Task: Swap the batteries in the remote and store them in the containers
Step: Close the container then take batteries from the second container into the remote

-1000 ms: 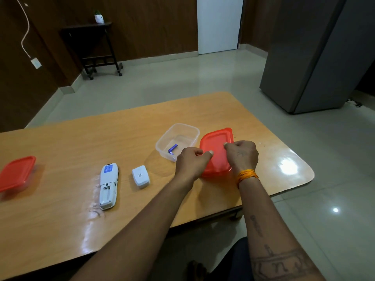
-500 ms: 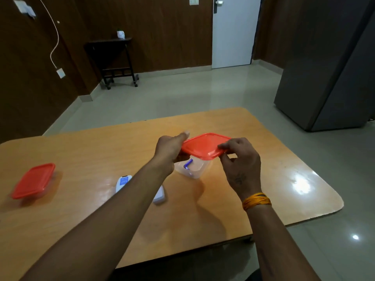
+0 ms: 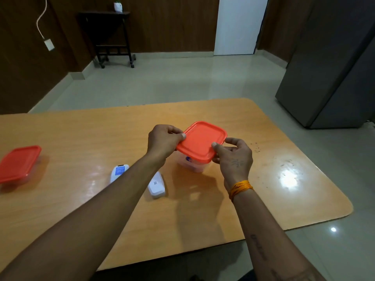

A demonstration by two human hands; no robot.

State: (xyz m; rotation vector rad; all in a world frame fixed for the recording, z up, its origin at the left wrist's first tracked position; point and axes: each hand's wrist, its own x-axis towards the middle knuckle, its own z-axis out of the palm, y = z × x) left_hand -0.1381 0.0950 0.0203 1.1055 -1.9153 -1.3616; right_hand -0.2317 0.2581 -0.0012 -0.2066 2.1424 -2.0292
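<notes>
A red lid (image 3: pixel 202 141) lies over the clear container (image 3: pixel 192 166) near the table's middle. My left hand (image 3: pixel 163 141) pinches the lid's left edge and my right hand (image 3: pixel 235 157) grips its near right corner. A bit of a blue battery (image 3: pixel 188 159) shows through the container's wall under the lid. The white remote (image 3: pixel 119 172) lies to the left, mostly hidden by my left forearm. Its white battery cover (image 3: pixel 156 185) rests beside it. A second container with a red lid (image 3: pixel 19 164) sits at the table's far left.
The wooden table (image 3: pixel 263 179) ends in a rounded corner at the right, with floor beyond. A grey cabinet (image 3: pixel 328 63) stands to the right. A dark side table (image 3: pixel 107 35) is by the far wall.
Both hands lifted the red lid off the table beside the container and brought it left, over the container's opening. The battery inside is now mostly covered.
</notes>
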